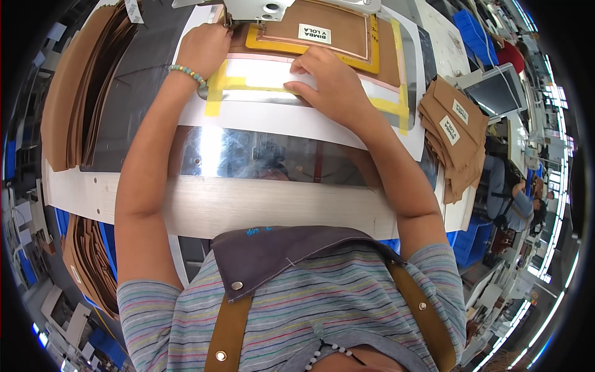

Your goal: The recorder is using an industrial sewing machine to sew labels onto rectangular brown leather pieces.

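Note:
My left hand, with a beaded bracelet at the wrist, is beside the needle area of a white sewing machine. Its fingers are bunched together at the left edge of a brown sheet; whatever they pinch is hidden. Over that sheet lies a yellow template frame around a brown panel with a white label. My right hand rests its fingertips on the frame's near edge, thumb held apart from the fingers. Beneath are a white sheet and strips of yellow tape.
Brown panels stand stacked at left, and more labelled brown pieces lie at right. A shiny metal plate spans the table's front. Blue bins, a tilted screen and a seated person are off to the right.

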Demonstrator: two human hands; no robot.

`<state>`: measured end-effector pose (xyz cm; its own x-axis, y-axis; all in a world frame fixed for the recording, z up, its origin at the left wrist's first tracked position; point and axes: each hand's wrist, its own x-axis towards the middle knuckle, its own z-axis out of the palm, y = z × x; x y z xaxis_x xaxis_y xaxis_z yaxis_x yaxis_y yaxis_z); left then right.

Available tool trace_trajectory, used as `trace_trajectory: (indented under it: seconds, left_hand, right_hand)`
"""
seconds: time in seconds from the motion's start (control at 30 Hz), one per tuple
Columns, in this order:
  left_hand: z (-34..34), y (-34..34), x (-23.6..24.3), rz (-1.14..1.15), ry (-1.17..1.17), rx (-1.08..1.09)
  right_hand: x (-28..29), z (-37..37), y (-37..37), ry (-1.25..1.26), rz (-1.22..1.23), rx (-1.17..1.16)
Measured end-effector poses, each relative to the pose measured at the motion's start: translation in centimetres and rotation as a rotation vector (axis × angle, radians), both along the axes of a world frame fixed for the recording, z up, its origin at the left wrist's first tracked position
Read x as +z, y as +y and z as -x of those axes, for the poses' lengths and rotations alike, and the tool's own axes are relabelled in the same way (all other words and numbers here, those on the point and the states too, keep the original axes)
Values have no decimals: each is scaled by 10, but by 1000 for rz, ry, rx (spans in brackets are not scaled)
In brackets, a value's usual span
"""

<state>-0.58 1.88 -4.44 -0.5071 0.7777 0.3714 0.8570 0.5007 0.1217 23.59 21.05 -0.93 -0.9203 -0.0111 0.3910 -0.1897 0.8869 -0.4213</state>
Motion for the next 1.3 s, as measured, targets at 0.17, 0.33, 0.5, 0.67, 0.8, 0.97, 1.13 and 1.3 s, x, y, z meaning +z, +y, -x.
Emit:
trace_trajectory:
  seconds: [0.17,0.33,0.5,0.67,0.8,0.97,1.13,1.3]
  left_hand:
    - [23,-56,25,105,224,265]
    - [21,-183,87,-309,151,532]
    - [10,-401,132,-936,-16,608]
    - [-59,-565,108,-1498,-30,993]
    - [-125,-724,87,-1396,419,1267]
    - [-238,-814,65,-1200,674,1781]
    - [-300,-793,-16,-1373,355,1931]
    - [-285,-729,-43,-420,257,2535]
  right_hand:
    - [-5,8,-3,-22,18,-22]
    - [-3,11,-5,-46,78,-14]
    - [2,3,-16,-59,212,-16]
    - [4,-2,-17,-181,331,-124]
    - [1,1,-13,-176,346,-133]
    - [-8,-1,3,-135,338,-67]
    - [4,2,-9,19,164,49]
    - [19,0,-12,-5,-86,-14]
